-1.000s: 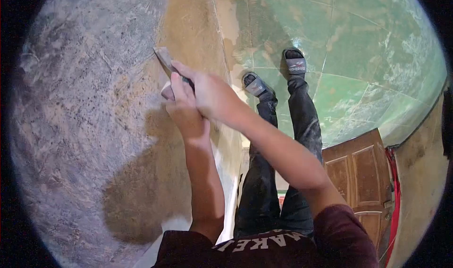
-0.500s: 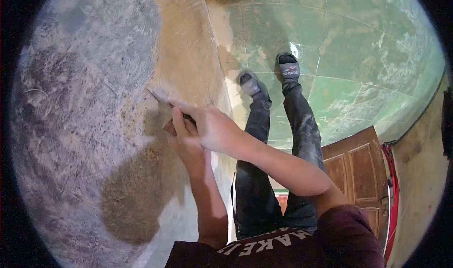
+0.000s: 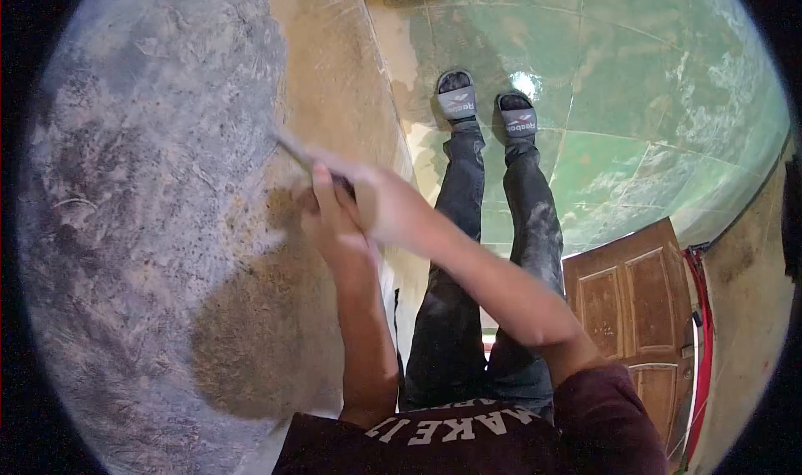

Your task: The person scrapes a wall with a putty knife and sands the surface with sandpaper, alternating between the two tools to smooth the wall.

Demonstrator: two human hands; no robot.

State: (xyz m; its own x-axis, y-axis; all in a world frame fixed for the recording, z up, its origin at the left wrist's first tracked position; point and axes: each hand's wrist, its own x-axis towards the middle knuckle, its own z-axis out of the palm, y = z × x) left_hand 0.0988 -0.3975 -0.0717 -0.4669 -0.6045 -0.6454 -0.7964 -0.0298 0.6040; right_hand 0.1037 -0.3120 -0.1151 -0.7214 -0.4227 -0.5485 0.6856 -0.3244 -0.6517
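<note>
A thin flat tool point(image 3: 294, 147), blurred by motion, points up and left in front of the grey and tan wall surface. My right hand point(image 3: 388, 208) is closed round its near end and is smeared too. Close against it, my left hand point(image 3: 336, 224) is closed with a finger raised; a dark and brown piece shows between the hands, and what the left hand grips is partly hidden. Grey patchy plaster point(image 3: 150, 216) lies to the left of the tool, with a tan band point(image 3: 326, 66) beside it.
Both feet in grey slides point(image 3: 457, 99) stand on green tiles point(image 3: 618, 82) with pale smears. A brown panelled wooden door point(image 3: 631, 299) is at the lower right, next to a red strip point(image 3: 702, 333). A shadow falls on the plaster at lower left.
The tool's tip and my right hand have moved up slightly. My left foot has moved forward and right, now closer beside the other one.
</note>
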